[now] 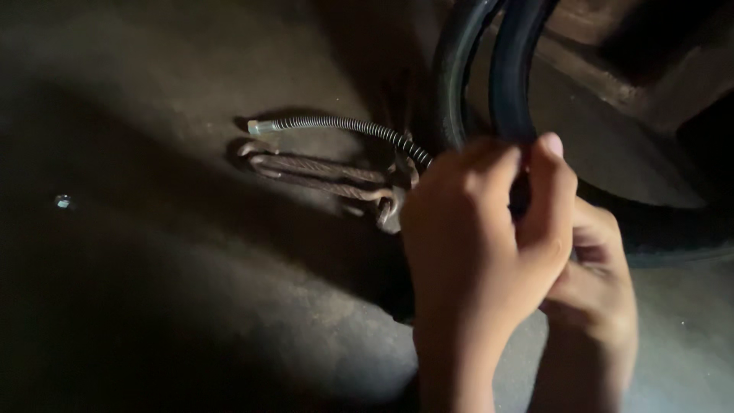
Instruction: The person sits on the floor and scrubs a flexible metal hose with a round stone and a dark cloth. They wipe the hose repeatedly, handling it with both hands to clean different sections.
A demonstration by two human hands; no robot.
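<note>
Both hands are up on the black rubber tube (511,84), a loop of two dark curved strands rising to the far right of the scene. The left hand (478,229) is clamped round the tube's lower end, thumb and fingers curled over it. The right hand (592,287) sits just behind and to the right, fingers bent in toward the same spot — whether it truly grips the tube, I cannot tell, the left hand hides it. Left of the hands, on the grey concrete floor (191,84), lies a black coiled-wire hose with a pale metal tip (336,124), and just nearer, a brownish twisted cord (321,174) — both run toward the tube. Far left, a small shiny bit (63,201) lies alone in shadow.
</note>
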